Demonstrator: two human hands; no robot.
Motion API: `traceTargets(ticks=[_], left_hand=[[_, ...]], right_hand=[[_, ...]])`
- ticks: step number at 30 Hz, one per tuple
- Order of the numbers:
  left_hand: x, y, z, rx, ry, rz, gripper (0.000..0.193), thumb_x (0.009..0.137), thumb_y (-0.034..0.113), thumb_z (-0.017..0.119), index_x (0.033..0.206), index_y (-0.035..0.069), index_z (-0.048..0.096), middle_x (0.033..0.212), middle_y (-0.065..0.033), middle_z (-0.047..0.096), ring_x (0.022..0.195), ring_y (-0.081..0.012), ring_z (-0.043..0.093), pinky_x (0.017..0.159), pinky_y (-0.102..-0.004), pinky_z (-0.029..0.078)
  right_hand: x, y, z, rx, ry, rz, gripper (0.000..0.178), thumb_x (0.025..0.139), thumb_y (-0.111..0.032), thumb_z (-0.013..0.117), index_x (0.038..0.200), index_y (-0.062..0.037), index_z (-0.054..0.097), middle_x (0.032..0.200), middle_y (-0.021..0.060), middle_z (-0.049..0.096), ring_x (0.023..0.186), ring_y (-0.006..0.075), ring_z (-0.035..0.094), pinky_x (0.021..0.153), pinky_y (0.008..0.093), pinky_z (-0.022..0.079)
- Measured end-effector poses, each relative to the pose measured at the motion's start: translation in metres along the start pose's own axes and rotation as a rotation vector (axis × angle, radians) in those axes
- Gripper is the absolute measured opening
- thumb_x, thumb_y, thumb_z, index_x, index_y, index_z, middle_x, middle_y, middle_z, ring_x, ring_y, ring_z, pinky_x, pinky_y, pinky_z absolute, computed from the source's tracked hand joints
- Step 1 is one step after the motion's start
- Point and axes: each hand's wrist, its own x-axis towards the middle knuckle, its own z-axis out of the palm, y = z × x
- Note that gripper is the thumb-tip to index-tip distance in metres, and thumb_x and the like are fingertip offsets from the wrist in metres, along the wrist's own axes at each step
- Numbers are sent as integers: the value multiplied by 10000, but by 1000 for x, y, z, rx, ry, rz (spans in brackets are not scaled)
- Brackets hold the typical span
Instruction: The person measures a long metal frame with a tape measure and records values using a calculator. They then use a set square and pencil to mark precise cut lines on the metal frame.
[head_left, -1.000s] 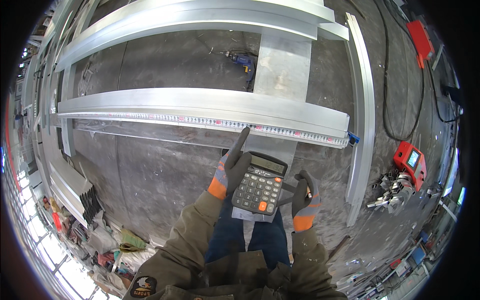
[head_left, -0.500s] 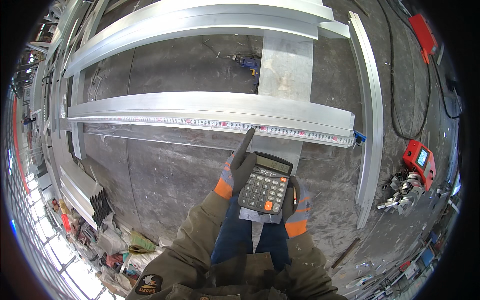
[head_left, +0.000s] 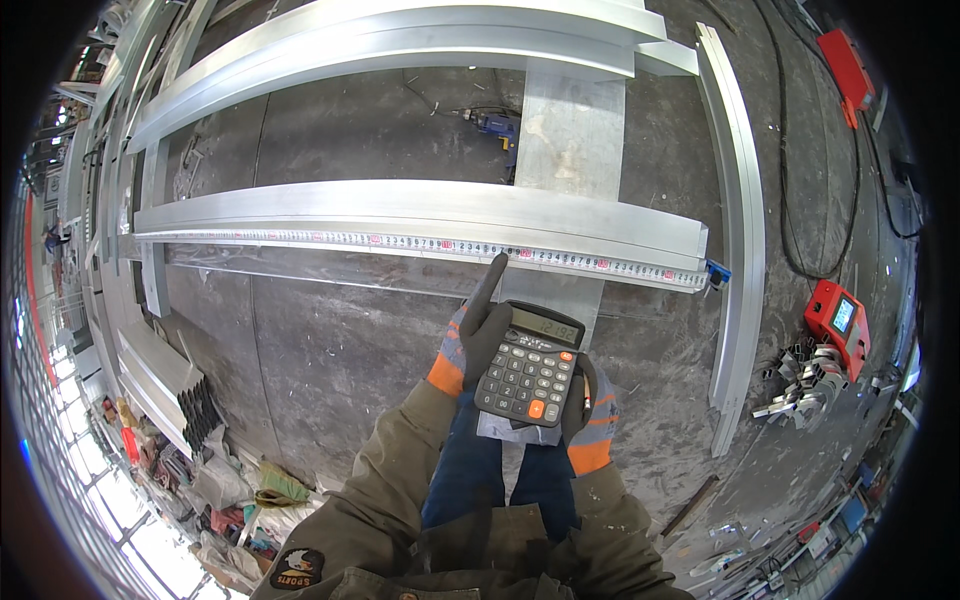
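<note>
Head view, the only feed I have: I find the calculator (head_left: 524, 375) just below the tape (head_left: 420, 243), tilted, above the wearer's legs, with a pale sheet (head_left: 500, 431) showing under its lower edge. I judge it light, stiff and smooth-cased, liable to crack if dropped. Sound hold: the two side edges, clear of keys and display.

Left hand (head_left: 480, 345): grip closed on the calculator's left edge, forefinger extended to the tape's near edge; contact there appears made, though I cannot confirm it. The tape lies along a metal beam (head_left: 420, 208), which I judge rigid and slick.

Right hand (head_left: 578, 408): grip curled at the calculator's right edge, apparently pinching a pencil (head_left: 588, 393). Its fingertips are hidden; I cannot tell whether they also bear on the casing.
</note>
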Motion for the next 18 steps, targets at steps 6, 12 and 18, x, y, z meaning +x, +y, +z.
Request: traceTargets(ticks=[6, 12, 18], left_hand=[[-1, 1, 1, -38, -10, -28, 677, 1029, 107, 530, 1684, 124, 358, 833, -5, 558, 758, -73, 480, 716, -287, 451], [0, 1, 1, -24, -3, -15, 682, 1026, 111, 529, 1685, 128, 356, 837, -12, 562, 766, -76, 485, 724, -290, 453], [0, -2, 0, -5, -2, -14, 683, 1023, 110, 523, 1685, 125, 356, 875, -25, 593, 788, -79, 501, 741, -290, 460]], right_hand=[[-5, 5, -1, -18, -58, 38, 481, 1002, -268, 660, 1430, -53, 613, 1336, 186, 674, 1210, 373, 660, 1019, 460, 536], [-14, 21, 4, 36, -86, 93, 505, 1016, -304, 656, 1461, -72, 593, 1405, 149, 652, 1265, 344, 641, 1059, 448, 523], [-12, 22, 7, -58, -29, -23, 446, 1020, -277, 657, 1401, -46, 639, 1300, 177, 699, 1159, 343, 695, 965, 438, 564]])
